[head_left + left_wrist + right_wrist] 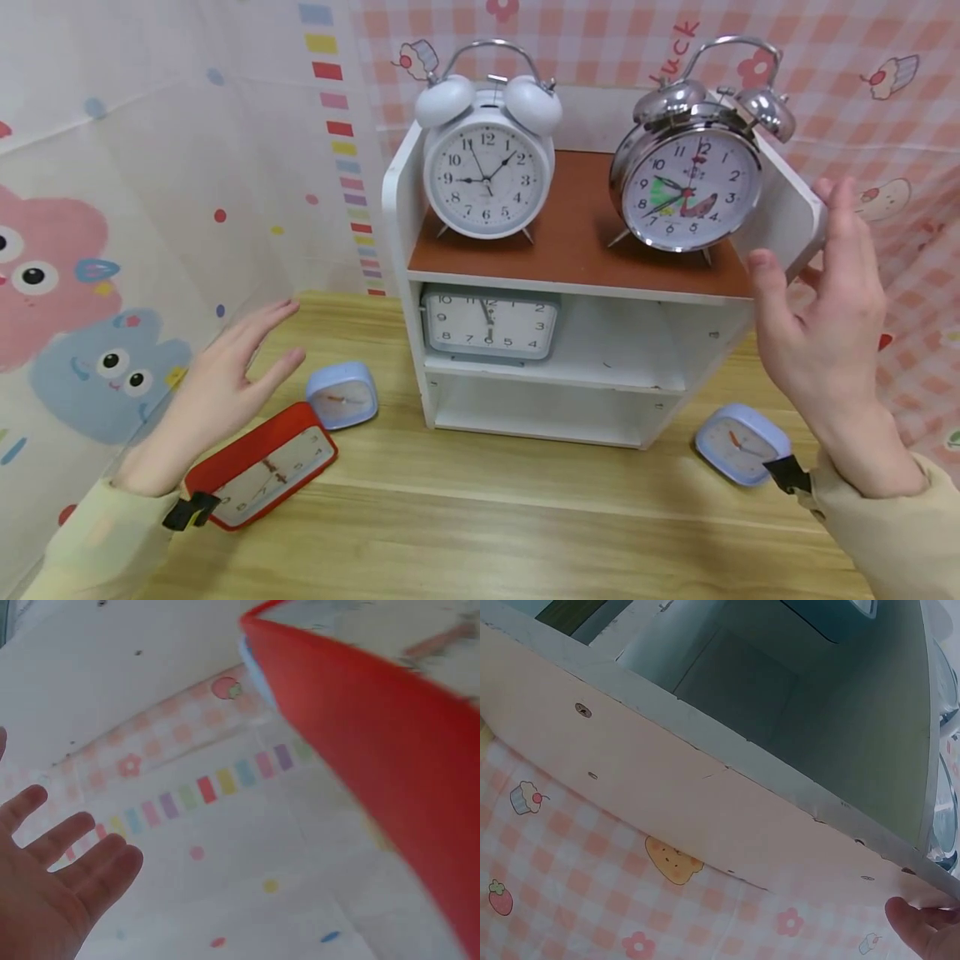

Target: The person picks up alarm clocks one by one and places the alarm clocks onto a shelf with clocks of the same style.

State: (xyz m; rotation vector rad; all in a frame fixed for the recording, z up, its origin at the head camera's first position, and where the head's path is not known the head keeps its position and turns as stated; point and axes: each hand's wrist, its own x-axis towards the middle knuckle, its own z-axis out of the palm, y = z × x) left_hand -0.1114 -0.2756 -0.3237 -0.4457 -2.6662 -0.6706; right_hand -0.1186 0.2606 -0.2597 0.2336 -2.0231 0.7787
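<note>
The right hand (828, 333) is resting with released fingers against the right side panel of the white shelf unit (581, 204), near its top front corner. The left hand (217, 387) is reaching out with fingers released, hanging above the red clock (266, 467) and apart from it. The shelf unit is standing upright on the bench (525, 508), its front edge leaving a broad strip of free wood.

On its brown top, the white twin-bell clock (487, 179) is standing near the left panel and the silver twin-bell clock (686, 187) towards the right, with room lying between them. The grey rectangular clock (491, 325) is filling the left part of the middle tier, leaving space to its right. The left blue clock (341, 396) is sitting just beside the red clock; the right blue clock (741, 446) is lying near the right wrist.

The twin-bell dials are showing numerals; the silver one is carrying a small logo, too small to read. The checkered cloth (585, 37) is bearing "luck" in red.
</note>
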